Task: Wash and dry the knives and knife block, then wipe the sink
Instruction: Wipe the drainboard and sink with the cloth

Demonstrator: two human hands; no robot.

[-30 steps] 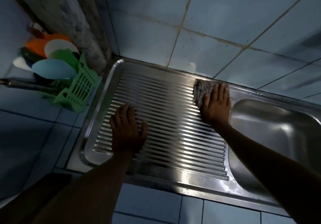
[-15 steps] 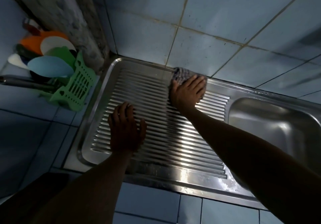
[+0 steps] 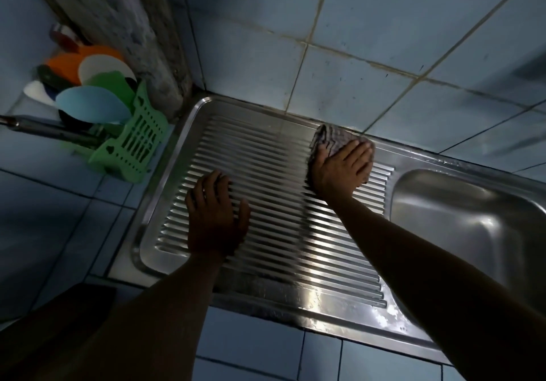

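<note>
Steel sink [image 3: 295, 315] fills the middle of the frame, basin at the right edge, ribbed drainboard [image 3: 266, 188] in the centre. Right hand [image 3: 339, 170] presses flat on a grey cloth [image 3: 331, 136] at the board's upper edge by the wall; left hand [image 3: 215, 218] rests flat, fingers spread. I'd wipe along the ribs. Plenty of room left, green rack [image 3: 133, 144] sits upper left.

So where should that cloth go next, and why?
Probably a stroke toward the person along the ridges. The right hand presses the cloth flat at the far edge of the draining board, the left hand braces on it, and the nearer ridges look unwiped.
</note>
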